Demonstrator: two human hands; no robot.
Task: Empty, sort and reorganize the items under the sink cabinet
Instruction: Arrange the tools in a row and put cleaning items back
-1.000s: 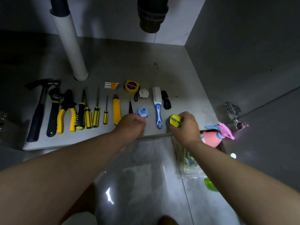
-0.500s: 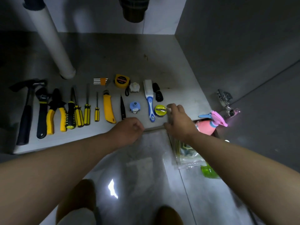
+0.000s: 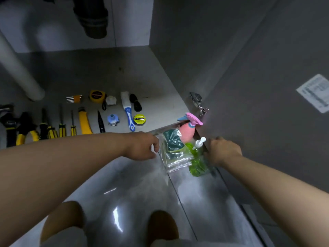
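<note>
Nearest you, over the glossy tiled floor (image 3: 135, 184), your left hand (image 3: 142, 146) is reaching with curled fingers to the left edge of the clear bag of sponges (image 3: 173, 152). I cannot tell whether it is pinching the plastic or only touching it. Your right hand (image 3: 223, 150) is hanging just beside the green pump bottle (image 3: 198, 164) with its fingers hidden, so I cannot tell whether it is gripping anything. These cleaning things are crowding together: the bag is lying against the bottle, and the pink spray bottle (image 3: 187, 131) is leaning just behind them at the cabinet's front edge. If you are pulling the slippery bag away, you are risking dragging or tipping the pump bottle, and a knocked pump could be leaking soap onto the tiles. The spray bottle, which looks propped, could be toppling too. Farther in, on the cabinet floor (image 3: 142, 72), the yellow tape roll (image 3: 139, 119) is lying flat just beside the blue-handled brush (image 3: 128, 116), at the right end of the tool row. Compared with half a second ago, your right hand is no longer touching that roll, having swung right to the bottle. Your left hand has left the cabinet edge for the bag, and your view is turning right.
</note>
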